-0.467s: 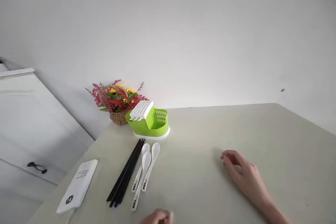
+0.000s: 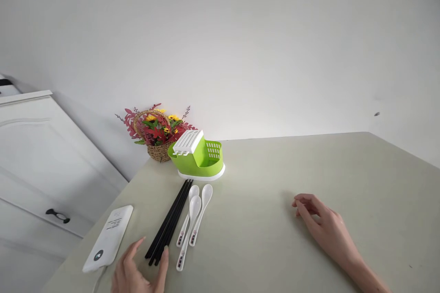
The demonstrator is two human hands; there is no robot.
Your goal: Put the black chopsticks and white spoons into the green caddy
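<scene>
Fingers (image 2: 129,258) parted and grip released, a person's left hand (image 2: 132,279) reaches over the near ends of black chopsticks (image 2: 170,222) bunched along the left side of the desk (image 2: 261,219); whether the thumb (image 2: 163,263) touches them cannot be told. The right hand (image 2: 326,229), slack and loosely curled, is well apart toward the desk's right side, low at the surface. Just right of the chopsticks, three white spoons (image 2: 207,193) lie with bowls toward the back edge, one overlapping its neighbor. Beyond them, near the back left corner, a green holder (image 2: 190,165) with a white slotted top (image 2: 188,141) stands on a white base (image 2: 206,177), with a wicker basket (image 2: 158,153) of red and yellow flowers (image 2: 156,132) just behind it. A flat white device (image 2: 112,236) with a cable (image 2: 99,279) lies near the left edge. The surface is pale grey-green, with a small dark speck (image 2: 410,266) toward the right edge. Past the left edge stands a white cabinet (image 2: 41,160) with a black handle (image 2: 57,216); pale walls (image 2: 240,55) rise along the back and right edges, with a dark spot (image 2: 377,113) near the back right corner.
</scene>
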